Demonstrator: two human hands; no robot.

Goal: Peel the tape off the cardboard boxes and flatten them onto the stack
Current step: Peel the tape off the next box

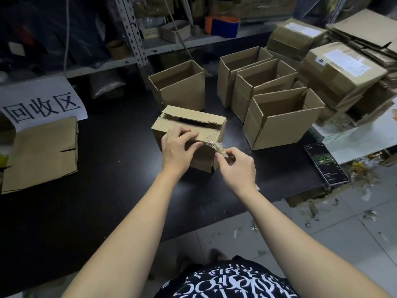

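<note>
I'm seeing the left hand [176, 147] gripping the cardboard box [193, 123], sitting centrally on the black table [107, 168], long axis left-to-right, slit top up, while the right hand [234, 166] is pinching tape [217, 147] at its near right corner.

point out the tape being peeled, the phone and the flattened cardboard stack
tape [215, 146], head view, its crumpled loose stretch
phone [326, 163], head view, middle of its screen
flattened cardboard stack [43, 155], head view, middle of top sheet
</note>
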